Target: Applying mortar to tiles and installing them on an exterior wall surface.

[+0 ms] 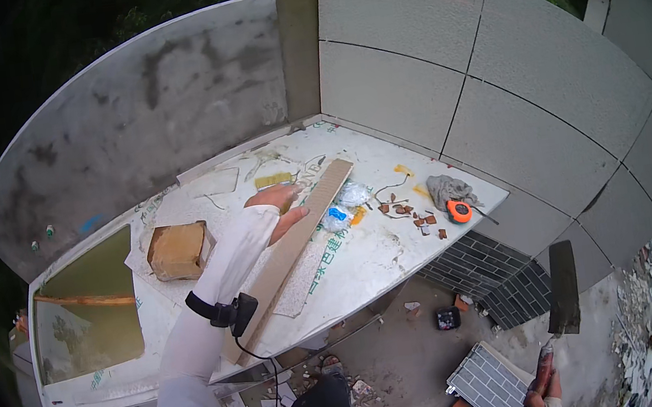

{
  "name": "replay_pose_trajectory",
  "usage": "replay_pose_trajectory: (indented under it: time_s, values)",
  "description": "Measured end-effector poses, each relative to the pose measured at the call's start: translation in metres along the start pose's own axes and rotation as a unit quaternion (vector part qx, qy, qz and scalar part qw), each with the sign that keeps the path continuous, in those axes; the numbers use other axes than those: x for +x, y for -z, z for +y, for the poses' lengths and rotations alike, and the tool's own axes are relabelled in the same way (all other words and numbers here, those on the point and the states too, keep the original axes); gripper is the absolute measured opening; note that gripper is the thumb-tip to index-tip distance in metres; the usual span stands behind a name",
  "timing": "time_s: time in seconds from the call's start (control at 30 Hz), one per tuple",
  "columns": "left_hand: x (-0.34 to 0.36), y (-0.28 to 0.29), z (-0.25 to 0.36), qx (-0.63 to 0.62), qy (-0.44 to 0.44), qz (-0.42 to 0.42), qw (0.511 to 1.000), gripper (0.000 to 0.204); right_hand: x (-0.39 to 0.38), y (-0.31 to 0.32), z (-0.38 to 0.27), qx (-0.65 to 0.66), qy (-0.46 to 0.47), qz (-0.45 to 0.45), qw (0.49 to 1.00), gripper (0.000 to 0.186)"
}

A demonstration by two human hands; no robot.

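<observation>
My left hand [281, 208] is at the left edge of a long beige tile strip [281, 271]. Its thumb lies over the strip's face and the fingers curl at the edge, their tips partly hidden. The strip slants across a white board-topped surface [398, 251], its near end by the front edge. Low on the right, my right hand [542, 405] is closed round the handle of a trowel [564, 287]. The trowel's flat, dirty rectangular blade points upward, away from the worktop.
On the board are a cardboard box [177, 252], an orange tape measure [459, 211], a grey rag [449, 190], clear plastic bags [354, 194] and brown fragments [427, 223]. Large grey panels [401, 86] wall the back. Brick-patterned panels [489, 380] and rubble [639, 327] lie below.
</observation>
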State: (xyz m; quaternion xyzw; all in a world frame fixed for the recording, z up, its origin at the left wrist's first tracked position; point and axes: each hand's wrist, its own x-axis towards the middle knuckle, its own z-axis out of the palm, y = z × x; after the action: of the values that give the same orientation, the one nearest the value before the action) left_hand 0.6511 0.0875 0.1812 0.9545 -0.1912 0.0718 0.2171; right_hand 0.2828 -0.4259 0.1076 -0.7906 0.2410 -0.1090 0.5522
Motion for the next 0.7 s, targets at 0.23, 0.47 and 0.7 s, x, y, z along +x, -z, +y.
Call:
replay_pose_trajectory:
  time_s: [0.23,0.47,0.7]
  values:
    - [0.095,-0.013,-0.140,0.092,0.114,-0.010,0.989,0.057,0.135,-0.149,-0.127,0.035,0.041,-0.153,0.987,0.060]
    - [0.148,-0.040,-0.218,0.097,0.162,0.012,0.982,0.057,0.250,-0.259,-0.186,0.009,0.057,-0.285,0.957,0.059]
    - [0.226,-0.097,-0.280,0.236,0.163,0.122,0.950,0.058,0.368,-0.315,-0.221,-0.046,0.074,-0.420,0.903,0.053]
